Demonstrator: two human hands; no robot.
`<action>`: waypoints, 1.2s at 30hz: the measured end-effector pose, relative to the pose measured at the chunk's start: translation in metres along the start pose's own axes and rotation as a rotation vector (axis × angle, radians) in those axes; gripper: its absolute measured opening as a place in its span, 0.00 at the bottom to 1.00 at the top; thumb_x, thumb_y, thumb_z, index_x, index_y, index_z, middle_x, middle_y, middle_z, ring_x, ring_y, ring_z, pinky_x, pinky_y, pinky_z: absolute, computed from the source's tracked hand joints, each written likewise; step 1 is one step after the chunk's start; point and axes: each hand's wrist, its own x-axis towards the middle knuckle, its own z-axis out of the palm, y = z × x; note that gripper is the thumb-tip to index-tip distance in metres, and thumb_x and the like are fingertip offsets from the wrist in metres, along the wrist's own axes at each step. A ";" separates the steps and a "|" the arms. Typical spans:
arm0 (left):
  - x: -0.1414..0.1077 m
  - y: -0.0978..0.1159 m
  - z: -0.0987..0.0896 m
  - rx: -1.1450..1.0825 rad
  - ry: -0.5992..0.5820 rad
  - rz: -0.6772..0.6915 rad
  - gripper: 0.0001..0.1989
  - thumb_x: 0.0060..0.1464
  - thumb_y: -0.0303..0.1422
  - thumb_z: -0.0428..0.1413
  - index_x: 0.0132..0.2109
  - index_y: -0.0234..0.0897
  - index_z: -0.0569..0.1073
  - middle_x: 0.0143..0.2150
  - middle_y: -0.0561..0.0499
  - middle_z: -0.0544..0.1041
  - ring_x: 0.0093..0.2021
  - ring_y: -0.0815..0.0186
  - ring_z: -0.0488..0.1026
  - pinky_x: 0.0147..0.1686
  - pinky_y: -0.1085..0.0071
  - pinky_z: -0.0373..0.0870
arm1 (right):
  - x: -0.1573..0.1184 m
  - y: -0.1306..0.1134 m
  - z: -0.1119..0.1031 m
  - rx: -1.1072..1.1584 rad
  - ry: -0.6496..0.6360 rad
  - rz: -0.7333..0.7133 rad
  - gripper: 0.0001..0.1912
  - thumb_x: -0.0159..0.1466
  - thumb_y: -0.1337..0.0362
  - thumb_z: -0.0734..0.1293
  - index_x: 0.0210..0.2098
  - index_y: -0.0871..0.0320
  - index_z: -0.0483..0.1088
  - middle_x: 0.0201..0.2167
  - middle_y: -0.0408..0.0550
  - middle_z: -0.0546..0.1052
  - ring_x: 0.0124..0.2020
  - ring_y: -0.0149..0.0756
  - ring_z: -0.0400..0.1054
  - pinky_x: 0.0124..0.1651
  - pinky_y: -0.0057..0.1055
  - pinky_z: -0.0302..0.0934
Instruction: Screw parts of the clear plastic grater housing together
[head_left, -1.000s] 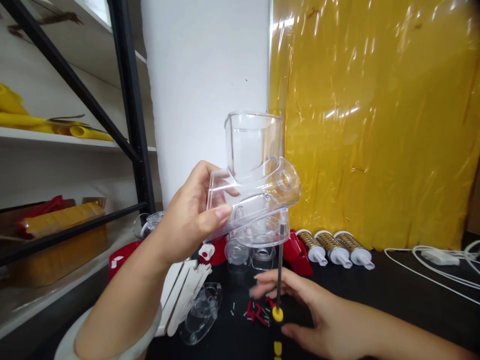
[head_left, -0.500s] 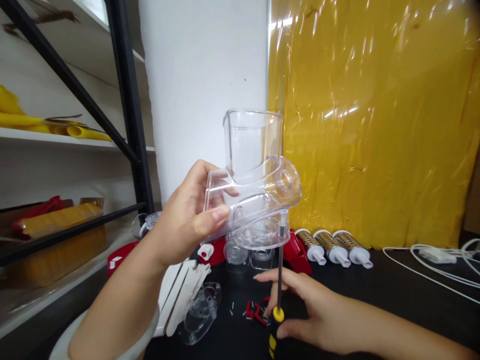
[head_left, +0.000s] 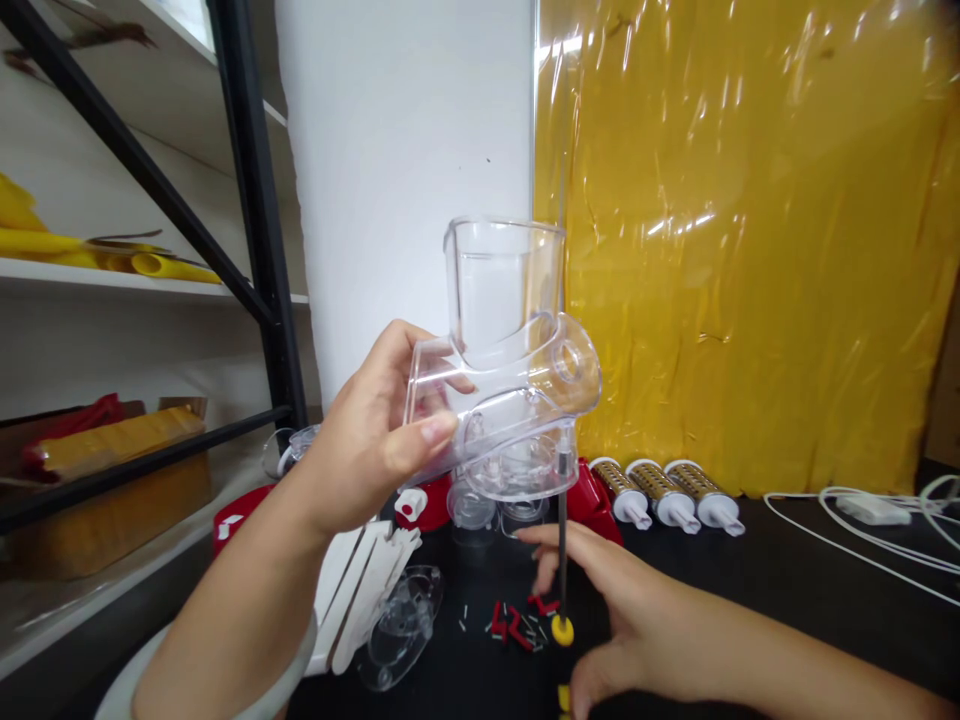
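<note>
My left hand grips a clear plastic housing by its side spout, thumb in front and fingers behind. The housing is held above the table, with its square-topped chute upward and its round base low. Below it stands a screwdriver, upright, its metal shaft reaching the right edge of the base. My right hand is loosely around the screwdriver: the thumb is against the black and yellow handle, while the forefinger stretches out behind the shaft. The handle's lower end is partly hidden against the dark table.
Small red parts and several screws lie below the housing. Left are white plastic pieces and a clear plate. Metal grater drums lie at the back right, near white cables. A black-framed shelf stands left.
My right hand has shifted slightly, its fingers more spread and the thumb lower on the handle. The screwdriver's handle end has moved a little to the right. The housing is nearly still.
</note>
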 end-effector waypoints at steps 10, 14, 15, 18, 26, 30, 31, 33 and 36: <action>-0.001 -0.002 -0.002 0.002 -0.014 0.027 0.23 0.54 0.47 0.62 0.49 0.40 0.68 0.41 0.50 0.75 0.25 0.74 0.65 0.20 0.76 0.61 | -0.003 -0.001 0.001 0.006 0.014 0.019 0.44 0.54 0.56 0.81 0.66 0.53 0.64 0.49 0.50 0.78 0.52 0.44 0.73 0.61 0.42 0.65; 0.000 -0.003 -0.001 0.001 -0.015 0.051 0.22 0.54 0.48 0.62 0.48 0.40 0.68 0.41 0.50 0.75 0.25 0.74 0.66 0.20 0.77 0.62 | -0.003 -0.004 -0.006 0.043 -0.097 0.001 0.52 0.52 0.60 0.82 0.70 0.55 0.58 0.64 0.56 0.71 0.63 0.48 0.66 0.67 0.44 0.60; 0.000 -0.003 -0.001 0.004 -0.012 0.056 0.22 0.54 0.48 0.62 0.48 0.40 0.68 0.41 0.50 0.75 0.26 0.74 0.66 0.20 0.77 0.62 | -0.003 -0.004 -0.007 0.064 -0.135 -0.025 0.50 0.55 0.62 0.80 0.71 0.55 0.56 0.63 0.55 0.72 0.63 0.47 0.67 0.67 0.43 0.60; 0.000 -0.004 -0.002 0.008 -0.007 0.064 0.22 0.54 0.48 0.62 0.48 0.40 0.68 0.41 0.50 0.76 0.26 0.73 0.67 0.19 0.77 0.62 | -0.002 -0.002 -0.005 0.066 -0.117 -0.056 0.40 0.61 0.64 0.75 0.69 0.53 0.59 0.50 0.49 0.80 0.53 0.41 0.74 0.62 0.41 0.65; 0.001 -0.003 -0.002 -0.004 -0.010 0.061 0.22 0.54 0.48 0.62 0.48 0.40 0.68 0.40 0.50 0.75 0.23 0.75 0.65 0.19 0.77 0.61 | -0.003 -0.001 -0.005 0.064 -0.080 -0.025 0.51 0.51 0.60 0.82 0.69 0.52 0.59 0.59 0.53 0.73 0.61 0.48 0.67 0.66 0.42 0.61; 0.001 -0.003 -0.002 -0.003 -0.009 0.057 0.22 0.54 0.48 0.62 0.47 0.39 0.68 0.40 0.51 0.75 0.23 0.76 0.64 0.19 0.77 0.61 | -0.002 0.002 0.000 0.112 -0.085 -0.091 0.36 0.61 0.64 0.76 0.65 0.50 0.64 0.44 0.45 0.79 0.48 0.38 0.73 0.56 0.37 0.67; 0.001 -0.004 -0.001 -0.006 -0.011 0.056 0.22 0.54 0.48 0.62 0.47 0.39 0.68 0.40 0.50 0.75 0.23 0.75 0.65 0.19 0.77 0.61 | -0.001 0.004 0.003 0.116 -0.042 -0.086 0.35 0.59 0.63 0.78 0.63 0.50 0.66 0.39 0.43 0.78 0.42 0.37 0.72 0.51 0.34 0.68; 0.001 -0.005 -0.001 -0.013 -0.013 0.054 0.22 0.54 0.48 0.62 0.48 0.40 0.68 0.41 0.50 0.75 0.25 0.74 0.66 0.18 0.77 0.62 | 0.002 0.009 0.008 0.129 0.027 -0.049 0.38 0.53 0.60 0.81 0.60 0.51 0.69 0.33 0.39 0.73 0.34 0.33 0.68 0.40 0.29 0.66; 0.001 -0.006 -0.001 -0.017 -0.013 0.053 0.22 0.54 0.48 0.62 0.48 0.40 0.68 0.41 0.49 0.75 0.26 0.73 0.66 0.18 0.77 0.62 | 0.004 0.012 0.011 0.175 0.027 0.017 0.46 0.46 0.58 0.84 0.61 0.52 0.67 0.35 0.39 0.71 0.31 0.29 0.62 0.33 0.26 0.60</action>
